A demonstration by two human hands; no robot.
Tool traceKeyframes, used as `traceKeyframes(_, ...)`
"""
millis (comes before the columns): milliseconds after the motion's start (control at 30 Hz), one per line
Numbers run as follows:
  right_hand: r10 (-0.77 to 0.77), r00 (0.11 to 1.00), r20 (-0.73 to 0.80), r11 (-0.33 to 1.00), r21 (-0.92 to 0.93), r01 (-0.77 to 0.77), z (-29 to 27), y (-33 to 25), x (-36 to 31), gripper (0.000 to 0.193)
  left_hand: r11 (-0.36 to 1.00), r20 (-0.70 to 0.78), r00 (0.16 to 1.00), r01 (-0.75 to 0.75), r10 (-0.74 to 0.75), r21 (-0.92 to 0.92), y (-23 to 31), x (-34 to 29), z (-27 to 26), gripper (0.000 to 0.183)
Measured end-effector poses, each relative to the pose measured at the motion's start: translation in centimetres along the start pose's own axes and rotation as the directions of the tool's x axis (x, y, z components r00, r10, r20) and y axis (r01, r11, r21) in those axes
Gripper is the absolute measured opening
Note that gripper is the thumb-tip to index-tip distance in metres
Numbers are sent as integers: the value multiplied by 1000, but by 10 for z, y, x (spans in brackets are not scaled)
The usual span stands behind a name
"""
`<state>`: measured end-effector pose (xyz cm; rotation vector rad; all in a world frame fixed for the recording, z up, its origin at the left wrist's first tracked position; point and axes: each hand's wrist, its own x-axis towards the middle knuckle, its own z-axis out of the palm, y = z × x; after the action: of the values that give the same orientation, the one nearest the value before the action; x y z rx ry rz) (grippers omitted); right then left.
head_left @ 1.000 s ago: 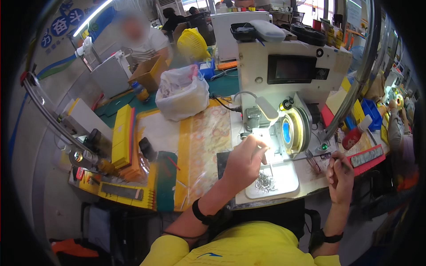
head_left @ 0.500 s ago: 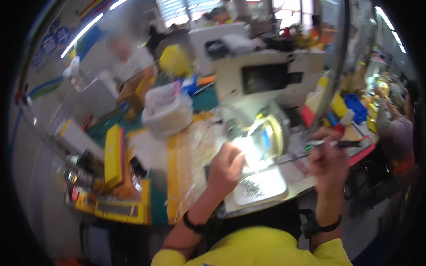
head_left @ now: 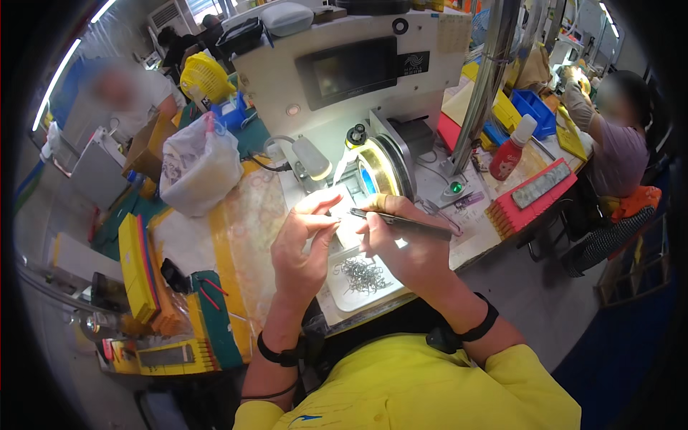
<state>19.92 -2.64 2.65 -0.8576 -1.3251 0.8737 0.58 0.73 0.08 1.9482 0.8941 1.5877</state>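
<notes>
My left hand (head_left: 299, 247) is raised in front of the lit machine, thumb and fingertips pinched together at something too small to name. Close beside it, my right hand (head_left: 412, 247) grips a slim dark pen-like tool (head_left: 419, 226), whose tip points at the left fingertips. Below both hands lies a white tray (head_left: 342, 299) with a heap of small silvery metal pieces (head_left: 364, 275). Just beyond the fingers stand a round wheel (head_left: 387, 168) with a yellowish rim and a grey lamp head (head_left: 312, 158) shining on the work spot.
Behind the wheel rises a white machine housing (head_left: 265, 79) with a dark screen (head_left: 347, 72). To the left are a white bag-lined bin (head_left: 201, 172) and yellow trays (head_left: 136, 269). A red bottle (head_left: 510, 154) and pink trays (head_left: 534, 197) stand right. Two people sit nearby.
My right hand has come in from the right with the pen-like tool and now meets my left hand. The head view has tilted down and shifted right.
</notes>
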Motion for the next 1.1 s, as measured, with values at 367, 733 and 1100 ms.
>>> traceKeyframes(367,-190,981,30,942,-276,191,3,14,-2,17,998,93,995,18,-24,59,-3,-11,-10,19)
traceKeyframes(733,-232,969,-82,956,-201,212,-20,10,-15,17,996,106,994,3,-12,87,-7,-13,-9,18)
traceKeyframes(1100,-205,905,374,501,-754,425,-133,54,-26,37,963,13,975,220,-221,-153,16,-8,0,14)
